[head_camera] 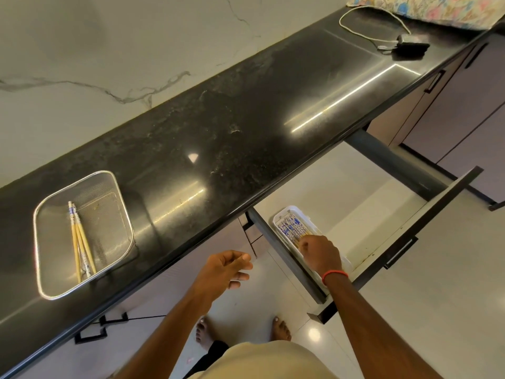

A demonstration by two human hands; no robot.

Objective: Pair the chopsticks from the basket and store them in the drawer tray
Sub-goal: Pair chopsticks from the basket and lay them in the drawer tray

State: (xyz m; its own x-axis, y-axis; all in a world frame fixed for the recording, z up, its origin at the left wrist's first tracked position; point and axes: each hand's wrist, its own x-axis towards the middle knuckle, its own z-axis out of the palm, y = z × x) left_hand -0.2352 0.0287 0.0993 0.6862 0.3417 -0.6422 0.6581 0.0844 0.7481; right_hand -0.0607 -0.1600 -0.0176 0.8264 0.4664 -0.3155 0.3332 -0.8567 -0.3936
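A steel mesh basket (pixel 49 269) stands on the black counter at the left, holding a few yellow chopsticks (pixel 79 236) with blue-and-white tops. Under the counter a drawer (pixel 396 242) is pulled out, and a white tray (pixel 285 214) lies along its left side with several chopsticks (pixel 292 228) in it. My right hand (pixel 321 254) reaches into the tray, fingers pinched on the yellow ends of chopsticks there. My left hand (pixel 228 269) hovers below the counter edge, fingers loosely curled, holding nothing.
A black adapter (pixel 411 46) with a white cable lies at the counter's far right, beside a floral cloth (pixel 426 9). The drawer front (pixel 404 242) juts out to my right. My bare feet stand on the pale tiled floor below.
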